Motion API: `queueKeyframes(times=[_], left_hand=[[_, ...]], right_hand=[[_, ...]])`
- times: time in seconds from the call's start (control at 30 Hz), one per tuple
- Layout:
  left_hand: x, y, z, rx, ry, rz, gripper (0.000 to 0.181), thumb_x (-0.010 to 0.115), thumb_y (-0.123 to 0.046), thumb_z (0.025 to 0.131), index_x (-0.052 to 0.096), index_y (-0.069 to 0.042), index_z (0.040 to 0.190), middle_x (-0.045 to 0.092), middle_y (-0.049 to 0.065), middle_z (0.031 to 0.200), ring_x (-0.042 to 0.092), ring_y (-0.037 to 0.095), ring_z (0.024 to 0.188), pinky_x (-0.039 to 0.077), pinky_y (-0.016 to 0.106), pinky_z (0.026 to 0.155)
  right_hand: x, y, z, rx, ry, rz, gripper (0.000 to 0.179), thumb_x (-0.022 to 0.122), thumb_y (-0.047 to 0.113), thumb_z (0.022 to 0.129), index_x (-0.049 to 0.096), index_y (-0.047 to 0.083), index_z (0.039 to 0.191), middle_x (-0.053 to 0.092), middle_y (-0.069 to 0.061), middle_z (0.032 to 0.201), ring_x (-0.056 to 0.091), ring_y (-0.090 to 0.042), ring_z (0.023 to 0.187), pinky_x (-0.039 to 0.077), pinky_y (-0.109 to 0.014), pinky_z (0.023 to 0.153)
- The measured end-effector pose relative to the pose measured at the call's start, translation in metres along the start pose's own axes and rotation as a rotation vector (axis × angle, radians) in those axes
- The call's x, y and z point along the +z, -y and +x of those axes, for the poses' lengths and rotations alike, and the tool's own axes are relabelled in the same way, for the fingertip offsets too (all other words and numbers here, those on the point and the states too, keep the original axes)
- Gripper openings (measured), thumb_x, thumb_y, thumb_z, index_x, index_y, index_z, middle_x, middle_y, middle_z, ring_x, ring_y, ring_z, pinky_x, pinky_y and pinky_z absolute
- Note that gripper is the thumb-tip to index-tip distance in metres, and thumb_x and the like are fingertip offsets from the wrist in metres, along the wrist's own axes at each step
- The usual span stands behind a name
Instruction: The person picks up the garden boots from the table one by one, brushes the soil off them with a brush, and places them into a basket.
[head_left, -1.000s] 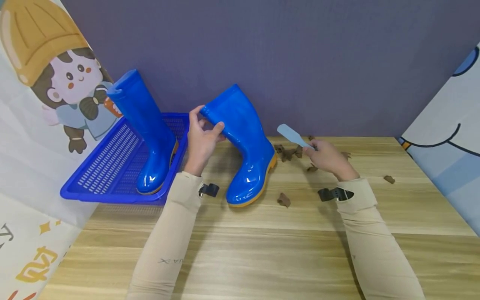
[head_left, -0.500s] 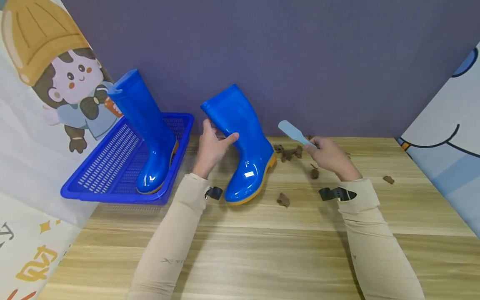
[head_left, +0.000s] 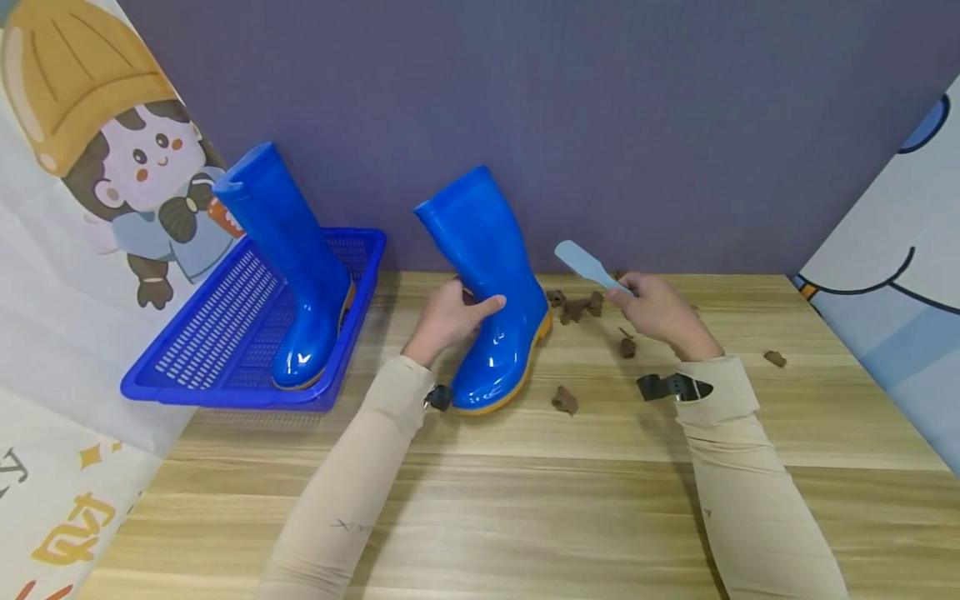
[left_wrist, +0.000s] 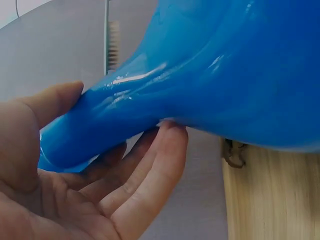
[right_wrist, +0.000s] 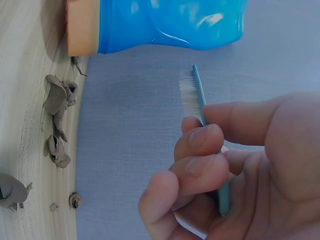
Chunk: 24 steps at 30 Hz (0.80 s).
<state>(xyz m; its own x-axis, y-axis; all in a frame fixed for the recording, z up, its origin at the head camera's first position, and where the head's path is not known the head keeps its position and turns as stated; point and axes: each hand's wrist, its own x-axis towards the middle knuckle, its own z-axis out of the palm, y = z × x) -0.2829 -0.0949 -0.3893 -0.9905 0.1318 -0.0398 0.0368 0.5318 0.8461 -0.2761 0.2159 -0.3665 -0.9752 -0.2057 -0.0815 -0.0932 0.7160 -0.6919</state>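
Observation:
A glossy blue rain boot [head_left: 487,242] with a yellow-orange sole leans at a tilt over the table's middle. My left hand [head_left: 448,319] grips its ankle, the thumb on one side and the fingers on the other, as the left wrist view shows. Whether its sole touches the table, I cannot tell. To the right of the boot, my right hand [head_left: 660,312] holds a pale blue brush [head_left: 585,263] by its handle. In the right wrist view the brush's light bristles [right_wrist: 189,95] face the side, apart from the boot.
At the left stands a blue plastic basket [head_left: 217,402] with a second blue boot [head_left: 288,242] upright in it. Brown crumpled scraps [head_left: 576,308] lie behind the brush; a lone brown scrap [head_left: 564,401] is nearer me. A grey panel [head_left: 600,125] closes off the table's back.
My left hand has slid down from the boot's top edge to its ankle, moving right and toward me. The boot has shifted only slightly. My right hand and the brush have barely moved.

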Motion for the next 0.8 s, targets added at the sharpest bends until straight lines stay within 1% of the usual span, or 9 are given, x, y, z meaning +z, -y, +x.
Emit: queueKeyframes(times=[0.07,0.13,0.27,0.37,0.47,0.6,0.7,0.8], left_hand=[[0.0017,-0.0008,-0.0016,-0.006,0.017,0.017,0.056,0.068,-0.047,0.097,0.057,-0.004,0.132,0.069,0.015,0.101,0.072,0.041,0.095,0.062,0.051,0.082],[0.0032,-0.0020,-0.0029,0.003,0.018,0.035,0.053,0.068,-0.048,0.097,0.059,-0.005,0.126,0.069,0.014,0.095,0.072,0.040,0.090,0.063,0.049,0.078],[0.0058,-0.0040,-0.0040,0.029,-0.019,0.061,0.046,0.066,-0.045,0.099,0.062,-0.005,0.120,0.069,0.011,0.087,0.071,0.034,0.080,0.059,0.037,0.064],[0.0066,-0.0045,-0.0040,0.026,-0.057,0.052,0.040,0.065,-0.040,0.100,0.063,-0.004,0.118,0.068,0.010,0.085,0.070,0.032,0.077,0.055,0.029,0.058],[0.0068,-0.0042,-0.0034,0.011,-0.081,0.032,0.037,0.064,-0.036,0.101,0.063,-0.003,0.118,0.068,0.010,0.086,0.072,0.035,0.081,0.056,0.027,0.059],[0.0061,-0.0039,-0.0029,0.008,-0.092,0.025,0.036,0.063,-0.033,0.102,0.063,-0.001,0.119,0.068,0.012,0.087,0.073,0.039,0.085,0.058,0.027,0.061],[0.0041,-0.0046,-0.0036,0.012,-0.096,0.028,0.035,0.063,-0.031,0.103,0.063,-0.001,0.120,0.069,0.014,0.088,0.073,0.038,0.084,0.058,0.028,0.061],[-0.0011,-0.0065,-0.0057,0.013,-0.117,0.029,0.036,0.062,-0.030,0.103,0.061,0.000,0.122,0.070,0.014,0.094,0.073,0.035,0.083,0.059,0.027,0.062]], right_hand=[[-0.0004,0.0002,0.0002,0.002,0.004,0.003,0.039,0.040,0.040,0.111,0.052,0.004,0.102,0.040,0.000,0.067,0.032,-0.013,0.050,0.032,-0.031,0.045],[-0.0009,0.0005,0.0002,0.005,0.009,0.007,0.039,0.040,0.040,0.111,0.052,0.004,0.104,0.041,0.000,0.067,0.032,-0.012,0.050,0.032,-0.031,0.045],[-0.0017,-0.0003,0.0001,0.007,0.004,0.008,0.039,0.040,0.041,0.110,0.053,0.004,0.105,0.041,0.001,0.068,0.033,-0.012,0.050,0.032,-0.030,0.044],[-0.0020,-0.0014,-0.0004,0.005,-0.012,0.002,0.039,0.041,0.040,0.110,0.053,0.004,0.103,0.041,0.001,0.067,0.032,-0.012,0.050,0.031,-0.030,0.043],[-0.0018,-0.0022,-0.0006,0.005,-0.027,0.000,0.037,0.041,0.038,0.110,0.053,0.005,0.101,0.041,0.000,0.067,0.032,-0.013,0.050,0.030,-0.029,0.043],[-0.0014,-0.0034,0.0001,0.002,-0.032,0.006,0.036,0.041,0.037,0.111,0.055,0.004,0.104,0.041,-0.001,0.067,0.032,-0.014,0.050,0.031,-0.030,0.042],[-0.0015,-0.0039,0.0001,-0.002,-0.033,0.006,0.036,0.041,0.036,0.111,0.055,0.004,0.107,0.042,-0.001,0.067,0.032,-0.014,0.050,0.031,-0.030,0.042],[-0.0018,-0.0039,0.0003,-0.006,-0.033,0.005,0.036,0.041,0.036,0.111,0.056,0.003,0.108,0.042,-0.001,0.067,0.032,-0.014,0.050,0.031,-0.030,0.042]])
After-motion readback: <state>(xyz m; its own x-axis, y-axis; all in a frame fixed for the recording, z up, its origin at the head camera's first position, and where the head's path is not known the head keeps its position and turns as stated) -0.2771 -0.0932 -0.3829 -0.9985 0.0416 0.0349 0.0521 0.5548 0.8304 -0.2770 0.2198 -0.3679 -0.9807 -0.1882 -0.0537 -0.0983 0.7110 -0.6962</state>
